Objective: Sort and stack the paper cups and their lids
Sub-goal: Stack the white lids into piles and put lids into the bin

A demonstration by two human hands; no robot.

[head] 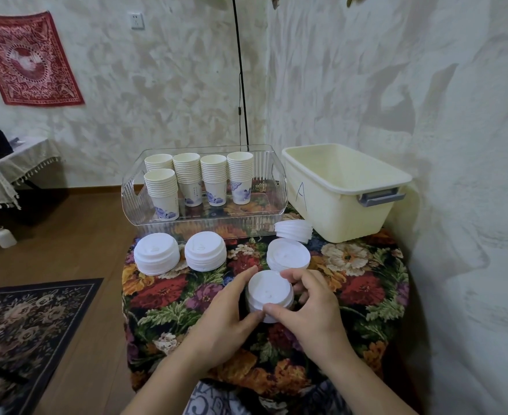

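While both of our hands close around one stack of white lids (269, 295) at the lower centre of the frame, the rest of the sorting looks largely done. Our left hand (230, 313) cups the stack from the left, its index finger along the far-left rim and its thumb at the near edge. Our right hand (309, 307) curls round it from the right, fingers over the far-right rim and thumb meeting the near edge, so the stack is held between the two hands on the floral table (366, 295).

Three more lid stacks stand upright higher in the frame: one at the left (157, 253), one beside it (205, 250), and one (288, 254) just above and to the right of the held stack. A fourth (294, 230) lies tipped on its side farther up, against the cream bin (345, 187). Stacked paper cups (199, 178) stand in the clear tray (276, 187) above them.

What the next move turns on, we judge, is that the held stack's axis is vertical and its nearest neighbour sits directly up and right, closer to our right hand. The open gap in the row lies up and left, between the second and third stacks.
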